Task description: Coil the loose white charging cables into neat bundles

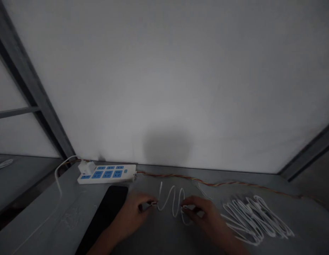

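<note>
A thin white cable (166, 202) lies in loose zigzag bends on the grey table between my two hands. My left hand (136, 209) pinches the cable at its left side, thumb and index finger closed on it. On the right, my right hand (200, 212) pinches the same cable, and a small loop hangs below its fingertips. One cable end points up toward the wall near the left hand. Beside my right hand rests a bundle of white cables (256, 219), coiled and flat on the table.
A white power strip (132, 173) with blue sockets stands at the back left, a white charger (86, 168) plugged in. A twisted red-yellow wire (177, 175) runs along the wall. A black flat object (103, 212) lies under my left forearm. Grey metal posts (44, 88) frame the white wall.
</note>
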Available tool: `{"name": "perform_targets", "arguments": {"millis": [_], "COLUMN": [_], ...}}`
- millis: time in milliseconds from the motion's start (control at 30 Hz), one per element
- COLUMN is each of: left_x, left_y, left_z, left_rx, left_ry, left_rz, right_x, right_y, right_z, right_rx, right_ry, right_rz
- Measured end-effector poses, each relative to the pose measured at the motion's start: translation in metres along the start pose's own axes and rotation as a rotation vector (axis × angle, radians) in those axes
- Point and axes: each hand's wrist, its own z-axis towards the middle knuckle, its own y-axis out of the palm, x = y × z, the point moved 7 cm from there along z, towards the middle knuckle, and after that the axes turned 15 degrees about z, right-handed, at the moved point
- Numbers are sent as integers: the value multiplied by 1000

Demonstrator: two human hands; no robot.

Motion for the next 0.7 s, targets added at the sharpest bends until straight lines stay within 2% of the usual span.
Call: {"name": "perform_targets", "arguments": {"millis": [133, 233, 333, 500, 600, 700], "left_x": [2, 1, -6, -16, -17, -16], "left_y": [-2, -6, -10, -13, -9, -5], "left_z": [0, 0, 0, 0, 1, 2], "left_rx": [57, 89, 95, 68, 15, -14], "left_ry": [11, -33, -147, -270, -264, -226], "left_rz": [60, 86, 116, 238, 396, 455], "right_x": [2, 4, 5, 12, 22, 35], "right_y": [1, -9, -25, -45, -43, -34], "right_z": [0, 0, 1, 3, 6, 6], "right_rx": [-4, 90, 208, 308, 285, 233], "right_ry": [-14, -22, -39, -11, 52, 158], "right_rz": [39, 128, 149, -25, -186, -402]}}
